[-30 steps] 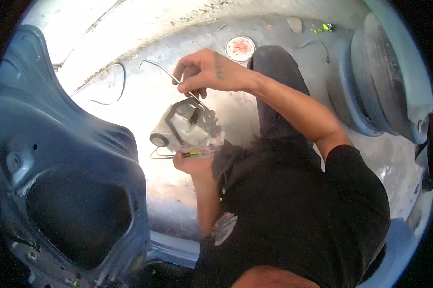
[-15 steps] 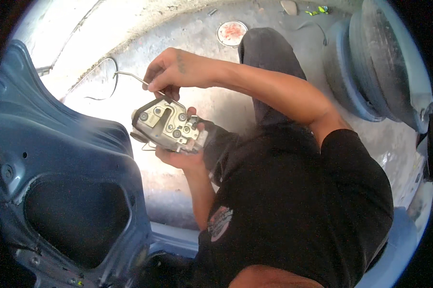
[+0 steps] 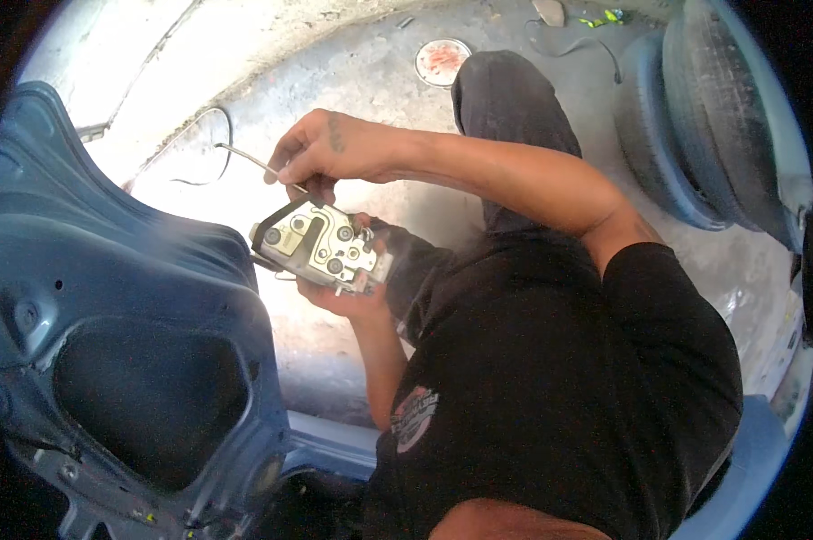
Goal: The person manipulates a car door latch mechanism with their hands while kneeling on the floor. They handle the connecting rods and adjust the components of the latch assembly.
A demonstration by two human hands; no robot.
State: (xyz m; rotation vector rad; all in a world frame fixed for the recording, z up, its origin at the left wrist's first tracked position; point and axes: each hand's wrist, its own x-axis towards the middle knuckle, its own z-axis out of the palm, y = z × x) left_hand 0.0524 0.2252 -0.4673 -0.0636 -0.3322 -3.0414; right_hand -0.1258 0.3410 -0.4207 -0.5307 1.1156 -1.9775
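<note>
A car door latch (image 3: 315, 241), a pale metal plate with rivets and a dark edge, rests in my left hand (image 3: 339, 299). The fingers of that hand wrap round it from below, and some fingertips show at its right side. Between the thumb and fingers of my right hand (image 3: 334, 148) is a thin bent metal rod (image 3: 247, 157). Its free end sticks out to the upper left, while the other end runs down to the latch's upper edge. My fingers partly cover where rod and latch meet, so I cannot tell whether they are joined.
A blue car door panel (image 3: 172, 270) with a large dark opening fills the left. Tyres (image 3: 726, 108) stand at the upper right. On the floor lie a round lid with reddish stains (image 3: 442, 61) and a thin cable (image 3: 226, 135). My bent knee (image 3: 514, 99) is beyond the right forearm.
The latch has tilted a little in my left hand, showing its plate more squarely. The rod has turned slightly, with its outer end a little lower. My right hand keeps its grip.
</note>
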